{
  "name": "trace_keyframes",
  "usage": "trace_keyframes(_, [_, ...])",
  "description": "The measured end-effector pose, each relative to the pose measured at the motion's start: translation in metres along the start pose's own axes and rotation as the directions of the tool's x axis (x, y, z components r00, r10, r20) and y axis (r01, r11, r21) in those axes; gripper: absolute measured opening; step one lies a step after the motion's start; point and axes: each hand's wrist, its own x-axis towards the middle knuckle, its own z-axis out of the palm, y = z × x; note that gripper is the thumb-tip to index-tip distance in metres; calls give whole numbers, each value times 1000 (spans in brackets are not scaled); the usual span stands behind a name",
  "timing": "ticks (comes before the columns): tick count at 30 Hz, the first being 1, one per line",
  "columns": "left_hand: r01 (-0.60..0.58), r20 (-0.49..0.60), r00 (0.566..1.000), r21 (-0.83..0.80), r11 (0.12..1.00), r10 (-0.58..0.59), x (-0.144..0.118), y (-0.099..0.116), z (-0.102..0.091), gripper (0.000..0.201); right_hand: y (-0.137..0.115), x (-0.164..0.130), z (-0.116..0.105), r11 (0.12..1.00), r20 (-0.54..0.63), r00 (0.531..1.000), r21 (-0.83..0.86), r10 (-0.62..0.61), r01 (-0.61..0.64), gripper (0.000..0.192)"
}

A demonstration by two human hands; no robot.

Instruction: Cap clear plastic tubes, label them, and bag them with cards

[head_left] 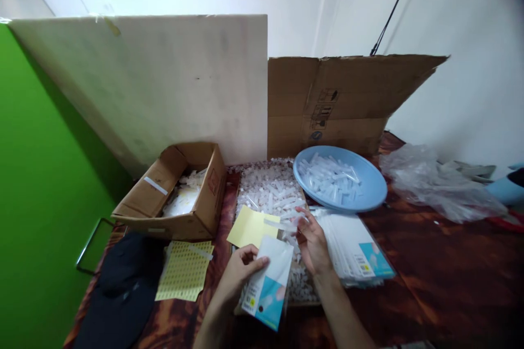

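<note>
My left hand point(240, 272) pinches the edge of a white-and-blue printed packet point(275, 270), thumb on its face. It looks like a clear plastic sleeve with a card inside, tilted towards me. My right hand point(314, 246) is raised just right of the packet, its fingers closed on a narrow translucent plastic strip point(275, 223) that points left. Behind the packet lies a pale yellow sheet point(249, 227). Small whitish translucent pieces point(270, 190) cover a board under and beyond my hands. Beside my right forearm rests a stack of similar white-and-blue packets point(346, 248).
A light-blue basin point(370, 196) full of translucent strips stands at back right, with crumpled clear plastic point(434, 185) beyond it. At left are an open cardboard box point(200, 218), a yellow sticker sheet point(185, 275) and a black cap point(126, 283). Cardboard point(347, 92) stands upright at the back.
</note>
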Motion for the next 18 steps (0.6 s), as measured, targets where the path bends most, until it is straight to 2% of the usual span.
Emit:
trace_keyframes(4, [-25, -29, 999, 62, 998, 27, -2, 2, 2, 46, 11, -1, 2, 999, 19, 999, 8, -32, 32, 48])
trace_keyframes(6, [-52, -49, 997, 90, 995, 57, -1, 2, 1, 49, 15, -3, -1, 996, 78, 996, -70, -44, 50, 42])
trace_keyframes(8, [-65, -69, 995, 102, 993, 73, 0, 2, 0, 50, 18, -7, -6, 979, 178, 984, -194, -31, 67, 29])
trace_keyframes(9, [-74, -78, 993, 110, 991, 83, 0, 2, 0, 50, 19, -9, -8, 964, 236, 971, -255, -19, 81, 31])
trace_keyframes(11, [-96, -83, 991, 133, 986, 108, 1, 4, -2, 49, 20, -14, -13, 928, 353, 936, -351, 10, 123, 56])
trace_keyframes(13, [-107, -57, 991, 164, 981, 117, 0, 7, -4, 47, 20, -19, -16, 905, 452, 891, -394, 39, 160, 68])
trace_keyframes(16, [-108, -12, 994, 202, 974, 113, -2, 10, -6, 46, 18, -23, -16, 897, 567, 821, -393, 65, 200, 69])
trace_keyframes(18, [-116, -6, 993, 212, 970, 120, -3, 11, -6, 46, 15, -22, -15, 885, 597, 800, -405, 66, 230, 61])
